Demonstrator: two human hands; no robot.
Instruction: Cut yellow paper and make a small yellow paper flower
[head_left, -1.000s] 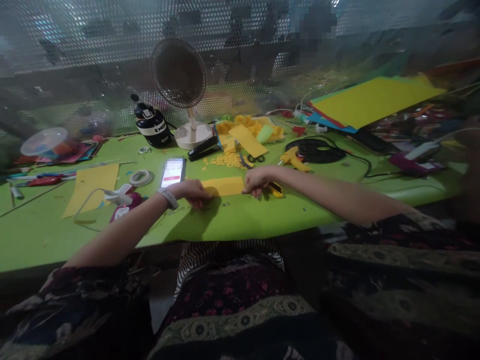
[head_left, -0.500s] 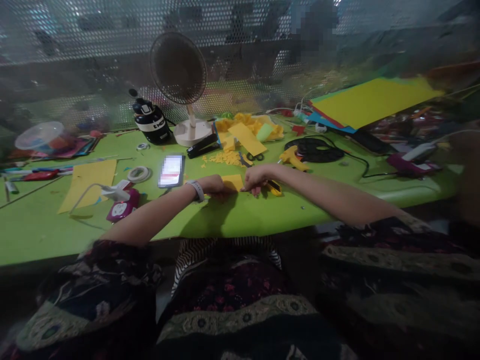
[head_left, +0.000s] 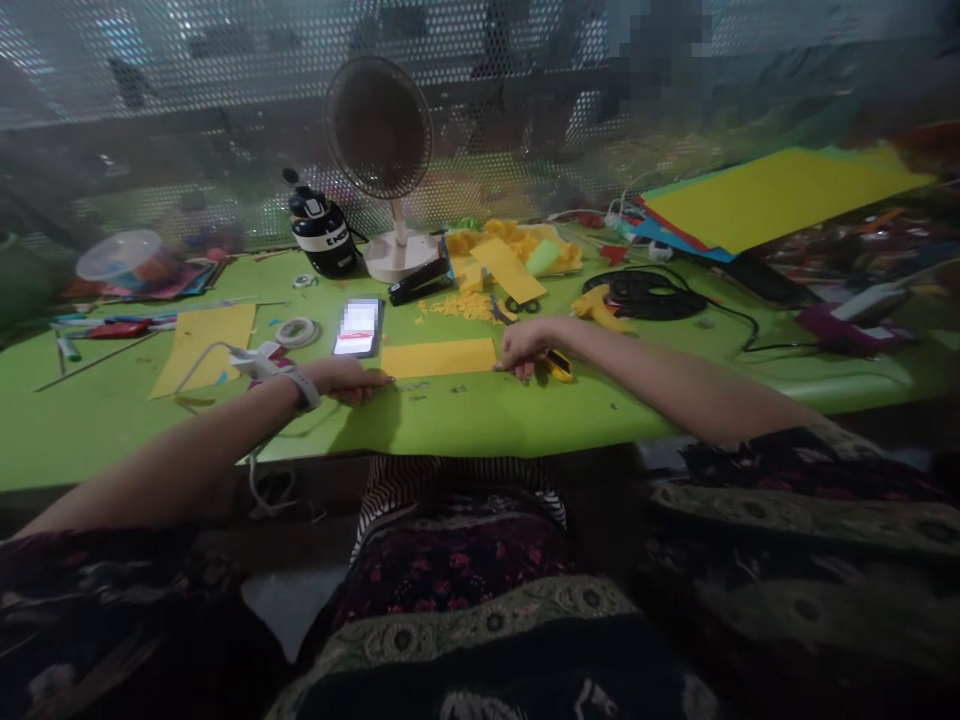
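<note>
A strip of yellow paper (head_left: 439, 358) lies lengthwise between my hands near the table's front edge. My left hand (head_left: 349, 378), with a pale band on its wrist, pinches the strip's near left corner. At the other end, my right hand (head_left: 523, 348) has its fingers closed on the right edge. Just beside the right hand is a yellow and black cutter (head_left: 559, 366), partly covered by it. Small yellow paper scraps (head_left: 466, 306) are heaped behind the strip, next to dark-handled scissors (head_left: 521, 306). A phone (head_left: 358, 328) with a lit screen lies behind my left hand.
On the green table (head_left: 420, 425) stand a fan (head_left: 381, 130) and a dark bottle (head_left: 322, 238). A stapler (head_left: 418, 282), tape roll (head_left: 297, 332) and yellow glue gun (head_left: 600, 306) lie around. Coloured sheets (head_left: 780, 200) are stacked at right; a cable trails from a white plug (head_left: 259, 360).
My left hand has moved left, away from the right hand, uncovering the yellow strip's full length. The right hand stays at the right end. The view has shifted slightly.
</note>
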